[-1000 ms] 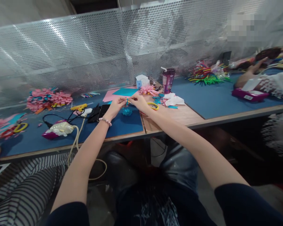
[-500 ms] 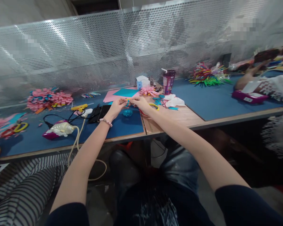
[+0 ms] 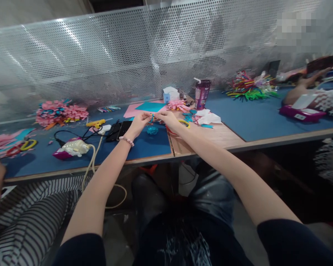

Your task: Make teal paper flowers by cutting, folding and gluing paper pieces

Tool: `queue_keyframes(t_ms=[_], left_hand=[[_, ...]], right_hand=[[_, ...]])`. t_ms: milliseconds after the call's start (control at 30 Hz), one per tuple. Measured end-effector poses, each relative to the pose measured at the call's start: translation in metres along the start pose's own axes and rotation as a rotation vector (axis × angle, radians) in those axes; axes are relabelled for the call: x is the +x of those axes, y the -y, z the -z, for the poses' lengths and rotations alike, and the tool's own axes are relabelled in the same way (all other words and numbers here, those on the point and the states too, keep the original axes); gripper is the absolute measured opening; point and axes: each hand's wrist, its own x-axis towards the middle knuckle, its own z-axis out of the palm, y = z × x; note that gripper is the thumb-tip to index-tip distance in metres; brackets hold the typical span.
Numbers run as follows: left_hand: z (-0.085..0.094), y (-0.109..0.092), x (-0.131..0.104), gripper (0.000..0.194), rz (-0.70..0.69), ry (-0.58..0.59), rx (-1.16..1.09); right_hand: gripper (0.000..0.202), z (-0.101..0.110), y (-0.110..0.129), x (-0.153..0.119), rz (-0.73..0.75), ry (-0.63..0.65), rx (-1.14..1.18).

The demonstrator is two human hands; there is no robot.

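Observation:
My left hand (image 3: pixel 139 123) and my right hand (image 3: pixel 168 119) meet over the near part of the table, fingertips pinched close together. Between them is a small blue paper strip (image 3: pixel 152 118), with a bit of yellow beside it; the fingers hide much of it. Just below lies a crumpled blue paper flower (image 3: pixel 152 130) on the blue mat. Scissors with a yellow handle (image 3: pixel 185 123) lie beside my right hand, partly covered by it. Pink and blue paper sheets (image 3: pixel 151 106) are spread behind my hands.
A purple cup (image 3: pixel 202 94) with a straw stands behind scraps and white tissue (image 3: pixel 208 117). Left are a phone (image 3: pixel 125 129), a yellow glue gun (image 3: pixel 96 123), cables and a pink flower pile (image 3: pixel 59 113). A perforated metal panel (image 3: pixel 113 59) closes the back. People sit on both sides.
The whole view has shifted slightly, so the table things sit a little further right. Both hands stay together at the blue paper strip, with only slight finger movement.

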Motion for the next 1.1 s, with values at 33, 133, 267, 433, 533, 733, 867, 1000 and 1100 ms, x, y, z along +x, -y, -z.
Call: queue_keyframes(t_ms=[33,133,267,433,533,733,867,1000,1100], left_hand=[[0.0000,0.0000,-0.0001,0.026,0.000,0.002,0.002],[0.0001,0.0000,-0.0005,0.025,0.000,0.004,0.008],[0.0003,0.0001,-0.0008,0.024,0.003,0.006,0.010],[0.0004,-0.0002,-0.0006,0.025,0.007,0.010,0.012],[-0.0002,-0.0008,-0.0009,0.026,0.011,0.012,0.016],[-0.0007,-0.0011,-0.0014,0.028,0.025,0.023,0.034],[0.0005,-0.0003,-0.0008,0.027,0.034,0.029,0.060],[0.0008,-0.0001,-0.0013,0.024,0.045,0.042,0.094],[0.0005,-0.0005,-0.0022,0.023,0.055,0.052,0.123]], right_hand=[[0.026,0.0002,-0.0004,0.0002,0.003,0.000,-0.004],[0.025,0.0009,-0.0020,0.0007,0.012,0.010,-0.015],[0.023,0.0011,-0.0030,0.0001,0.012,0.016,-0.008],[0.022,0.0000,-0.0007,-0.0013,-0.015,0.010,0.015],[0.023,-0.0009,0.0013,-0.0020,-0.035,0.012,0.027],[0.026,-0.0014,0.0017,-0.0017,-0.072,0.019,0.030],[0.026,-0.0001,0.0005,-0.0007,-0.085,0.025,0.012],[0.021,0.0015,0.0014,-0.0014,-0.091,0.034,-0.025],[0.015,0.0018,0.0028,-0.0021,-0.100,0.025,-0.054]])
